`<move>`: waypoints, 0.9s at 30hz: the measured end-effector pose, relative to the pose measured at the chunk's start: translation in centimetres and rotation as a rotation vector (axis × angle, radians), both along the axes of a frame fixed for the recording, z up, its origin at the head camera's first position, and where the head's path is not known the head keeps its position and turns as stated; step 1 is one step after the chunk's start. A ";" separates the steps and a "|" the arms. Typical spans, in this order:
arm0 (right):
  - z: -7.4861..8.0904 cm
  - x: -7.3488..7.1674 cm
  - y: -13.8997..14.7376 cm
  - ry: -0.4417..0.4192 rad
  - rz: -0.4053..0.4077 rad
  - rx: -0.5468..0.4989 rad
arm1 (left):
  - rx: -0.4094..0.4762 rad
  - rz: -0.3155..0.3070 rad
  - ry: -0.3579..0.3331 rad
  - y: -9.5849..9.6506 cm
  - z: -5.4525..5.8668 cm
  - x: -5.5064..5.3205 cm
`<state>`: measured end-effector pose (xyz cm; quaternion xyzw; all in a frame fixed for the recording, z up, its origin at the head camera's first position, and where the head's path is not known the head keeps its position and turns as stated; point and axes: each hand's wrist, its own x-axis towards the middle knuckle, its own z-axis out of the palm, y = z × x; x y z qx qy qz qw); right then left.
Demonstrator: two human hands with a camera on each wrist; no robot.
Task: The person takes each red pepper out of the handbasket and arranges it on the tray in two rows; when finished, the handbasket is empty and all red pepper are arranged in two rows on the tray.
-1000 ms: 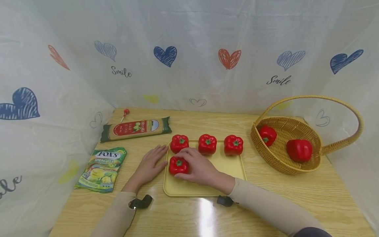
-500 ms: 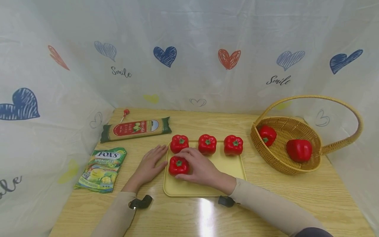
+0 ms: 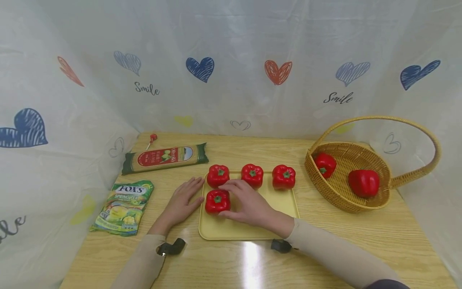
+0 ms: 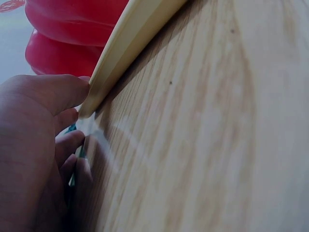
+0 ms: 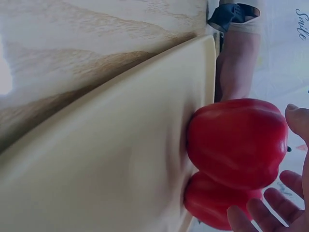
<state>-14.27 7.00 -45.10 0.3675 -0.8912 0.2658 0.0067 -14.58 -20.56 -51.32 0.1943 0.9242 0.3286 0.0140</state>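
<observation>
A yellow tray [image 3: 223, 231] bears several red bell peppers with green stems. Three stand along its back: a left one [image 3: 218, 176], a middle one [image 3: 252, 176] and a right one [image 3: 283, 177]. In front of the left one sits another bell pepper [image 3: 216, 202]. My right hand [image 3: 250, 205] is beside this front pepper, thumb and fingers spread around its right side; in the right wrist view its fingers [image 5: 280, 203] stand apart from the pepper. My left hand [image 3: 182, 204] lies flat on the table, its thumb [image 4: 63, 89] right at the tray's left rim.
A wicker basket [image 3: 341, 200] with a tall handle holds two red bell peppers [image 3: 363, 183] at the right. On the left lie a green candy bag [image 3: 124, 206], a long green-ended food packet [image 3: 166, 159] and a red lollipop [image 3: 153, 137]. A printed white curtain [image 3: 231, 36] hangs behind.
My right hand has loosened from the front pepper and drawn slightly right, its fingers and thumb opening. That pepper stays on the tray. My left hand has not moved.
</observation>
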 end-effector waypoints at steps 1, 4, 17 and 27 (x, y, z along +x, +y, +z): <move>0.1 0.0 0.2 -0.002 -0.004 -0.001 | 0.000 0.000 0.001 0.0 0.0 0.0; 0.2 0.0 0.6 -0.008 -0.011 -0.020 | -0.002 -0.001 0.002 0.0 -0.1 0.0; 0.6 -0.1 3.1 -0.014 -0.058 -0.077 | -0.007 -0.001 0.008 -0.1 -0.3 -0.1; 1.3 -0.1 5.0 -0.007 -0.084 -0.122 | -0.013 0.002 0.010 -0.1 -0.3 -0.1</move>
